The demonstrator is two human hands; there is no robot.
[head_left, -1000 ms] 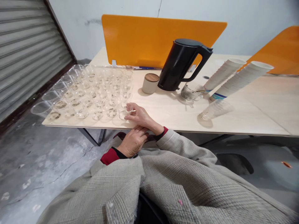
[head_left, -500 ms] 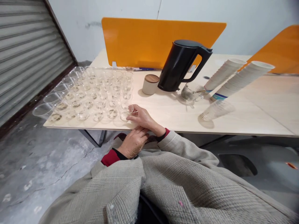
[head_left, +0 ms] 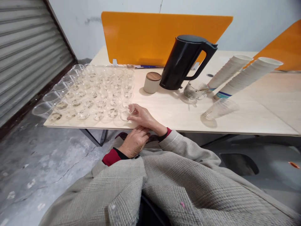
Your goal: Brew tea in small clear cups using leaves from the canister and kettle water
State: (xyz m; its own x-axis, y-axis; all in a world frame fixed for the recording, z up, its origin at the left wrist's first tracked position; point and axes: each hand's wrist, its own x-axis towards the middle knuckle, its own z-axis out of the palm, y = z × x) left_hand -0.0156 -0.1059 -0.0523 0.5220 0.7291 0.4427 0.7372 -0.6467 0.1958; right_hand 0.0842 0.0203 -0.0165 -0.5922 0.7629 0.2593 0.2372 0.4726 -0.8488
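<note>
My right hand (head_left: 143,117) has its thumb and fingers around the side of a clear plastic cup (head_left: 124,115), which stands on the table at the near right corner of a block of cups. Those clear plastic cups (head_left: 101,103) stand upright in close rows, and many have dark bits at the bottom. Just below the table edge my left hand (head_left: 134,142) rests with its fingers stretched out, back upward, against the underside of my right wrist. It holds nothing that I can see.
Behind stand a lidded canister (head_left: 152,83), a black kettle (head_left: 185,62) and a ribbed glass cup (head_left: 194,90). To the right are paper cup stacks (head_left: 249,77) and a tilted stack of clear cups (head_left: 219,110). An orange divider (head_left: 150,37) borders the table (head_left: 169,113).
My view has tilted slightly, so the things on the table sit a little higher in it. Both hands keep their places, the right still at the same cup.
</note>
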